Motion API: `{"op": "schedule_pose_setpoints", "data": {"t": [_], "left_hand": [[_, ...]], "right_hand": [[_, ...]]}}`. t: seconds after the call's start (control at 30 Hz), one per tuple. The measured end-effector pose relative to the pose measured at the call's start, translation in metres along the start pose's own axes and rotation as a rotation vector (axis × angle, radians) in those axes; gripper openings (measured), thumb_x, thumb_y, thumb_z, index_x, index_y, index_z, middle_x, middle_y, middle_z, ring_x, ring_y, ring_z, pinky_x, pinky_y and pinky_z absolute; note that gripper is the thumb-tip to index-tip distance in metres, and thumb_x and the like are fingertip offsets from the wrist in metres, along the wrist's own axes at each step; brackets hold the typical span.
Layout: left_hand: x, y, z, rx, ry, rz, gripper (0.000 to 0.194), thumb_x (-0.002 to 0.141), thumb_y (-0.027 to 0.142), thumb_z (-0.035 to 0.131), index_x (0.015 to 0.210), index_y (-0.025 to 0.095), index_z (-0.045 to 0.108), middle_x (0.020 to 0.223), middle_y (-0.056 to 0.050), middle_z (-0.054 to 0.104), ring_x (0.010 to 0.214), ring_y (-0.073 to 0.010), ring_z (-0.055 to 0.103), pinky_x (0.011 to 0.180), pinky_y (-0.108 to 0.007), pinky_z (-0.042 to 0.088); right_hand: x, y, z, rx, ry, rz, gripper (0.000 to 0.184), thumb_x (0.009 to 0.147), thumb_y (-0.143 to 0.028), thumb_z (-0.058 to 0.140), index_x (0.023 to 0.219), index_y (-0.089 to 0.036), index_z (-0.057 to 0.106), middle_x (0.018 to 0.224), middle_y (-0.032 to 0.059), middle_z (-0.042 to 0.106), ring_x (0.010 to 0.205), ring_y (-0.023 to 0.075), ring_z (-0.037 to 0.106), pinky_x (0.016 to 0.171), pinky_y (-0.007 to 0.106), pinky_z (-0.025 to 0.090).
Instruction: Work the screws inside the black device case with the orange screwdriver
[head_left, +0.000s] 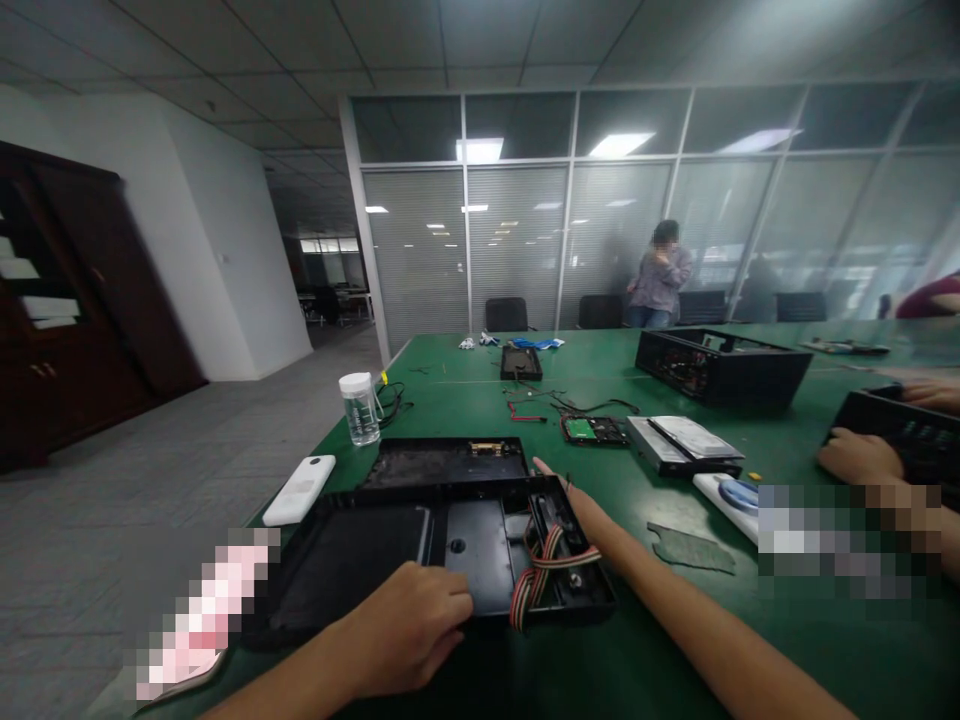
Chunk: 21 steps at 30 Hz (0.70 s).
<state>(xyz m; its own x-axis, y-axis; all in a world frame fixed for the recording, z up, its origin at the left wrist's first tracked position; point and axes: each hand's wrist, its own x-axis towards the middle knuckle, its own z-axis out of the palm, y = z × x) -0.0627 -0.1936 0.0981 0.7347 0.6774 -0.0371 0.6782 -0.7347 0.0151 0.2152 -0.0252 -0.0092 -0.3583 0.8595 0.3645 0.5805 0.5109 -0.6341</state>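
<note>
A black opened device case (352,560) lies flat at the near edge of the green table (675,640). My left hand (409,625) rests on its front rim with the fingers curled onto the case. Along the case's right side reaches my right hand (574,495), fingers stretched out flat, touching the far right corner. A striped ribbon cable (544,570) loops over the case's right end, just left of my right wrist. A second black panel (442,462) lies behind the case.
A white remote-like device (300,488) and a clear lidded cup (360,408) sit to the left. Drives (682,445), a green circuit board (589,430) and a black chassis (720,365) lie further back. Another person's hand (859,458) works at right; someone stands by the glass wall (660,275).
</note>
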Motion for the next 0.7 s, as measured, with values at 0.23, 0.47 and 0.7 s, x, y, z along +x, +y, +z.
{"op": "schedule_pose_setpoints", "data": {"t": [0.23,0.47,0.7], "left_hand": [[0.003,-0.02,0.027,-0.019,-0.053,-0.012,0.01,0.077,0.019,0.058,0.086,0.021,0.053,0.092,0.001,0.06,0.084,-0.0187,0.059,0.068,-0.028,0.043],[0.035,-0.059,0.029,-0.053,0.037,-0.163,0.033,0.081,0.051,0.052,0.08,0.02,0.062,0.079,-0.003,0.062,0.075,-0.0193,0.058,0.065,-0.028,0.042],[0.103,-0.123,0.034,0.17,0.232,0.09,0.015,0.078,0.03,0.063,0.091,0.023,0.065,0.107,-0.006,0.054,0.101,-0.0217,0.047,0.083,-0.031,0.039]], "right_hand": [[0.004,0.074,-0.055,-0.695,0.161,0.036,0.039,0.07,-0.005,0.049,0.107,-0.009,0.061,0.131,0.0186,0.045,0.122,0.0288,0.038,0.1,0.04,0.032],[0.01,0.05,-0.029,-0.204,0.17,0.155,0.035,0.084,-0.037,0.038,0.091,-0.017,0.066,0.081,0.0048,0.068,0.072,0.0184,0.061,0.066,0.027,0.044],[0.006,0.012,-0.007,-0.36,-0.02,0.179,0.029,0.084,-0.036,0.043,0.078,-0.019,0.066,0.075,0.0048,0.067,0.069,0.0166,0.06,0.06,0.022,0.037]]}}
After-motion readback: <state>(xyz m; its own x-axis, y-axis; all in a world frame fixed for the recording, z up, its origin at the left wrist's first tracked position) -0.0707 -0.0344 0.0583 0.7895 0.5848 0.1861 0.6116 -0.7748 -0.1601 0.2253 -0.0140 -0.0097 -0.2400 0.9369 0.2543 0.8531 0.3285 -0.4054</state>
